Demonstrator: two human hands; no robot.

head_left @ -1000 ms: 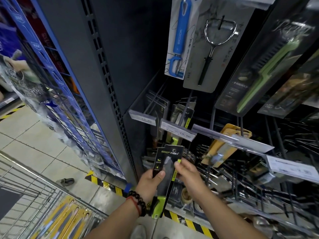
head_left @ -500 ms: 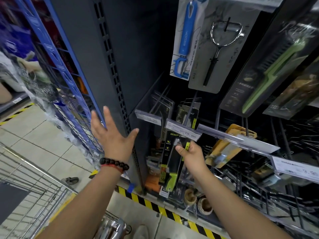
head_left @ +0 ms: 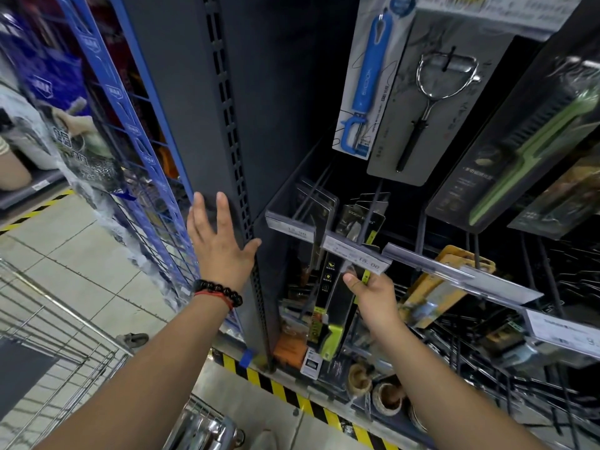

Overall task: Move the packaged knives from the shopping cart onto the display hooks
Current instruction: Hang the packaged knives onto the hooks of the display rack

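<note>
Nearest the camera, the wire shopping cart (head_left: 65, 336) sits at the lower left, its chrome handle corner just under the forearms; no packaged stock shows inside it from this angle.

The left hand (head_left: 220, 251) is now empty, fingers spread, its palm against the dark slotted upright (head_left: 227, 125) at the left edge of the display. 1 second ago it was sharing the load, holding the pack from below with the right hand; half a second ago it had already let go and risen toward the post. It now reads as a brace, not a grip.

The right hand (head_left: 373, 293) alone carries the packaged knife (head_left: 334, 303), thumb and fingers closed on the right edge of the card. The pack has moved up and inward: its top now sits tucked behind the price tag strip (head_left: 355, 256) at the front end of the display hook (head_left: 370, 209), while the green handle hangs low near the bottom shelf edge. Whether the hang hole has actually caught the hook is hidden behind the tag.

Further back on that same hook hang matching black packs (head_left: 360, 219), so this looks like the right home. My judgement: this 1 knife is nearly hung, needing only a push rearward and release.

Beyond, above the hooks, a blue peeler (head_left: 367, 82) and a steel peeler (head_left: 431, 99) hang undisturbed.
</note>
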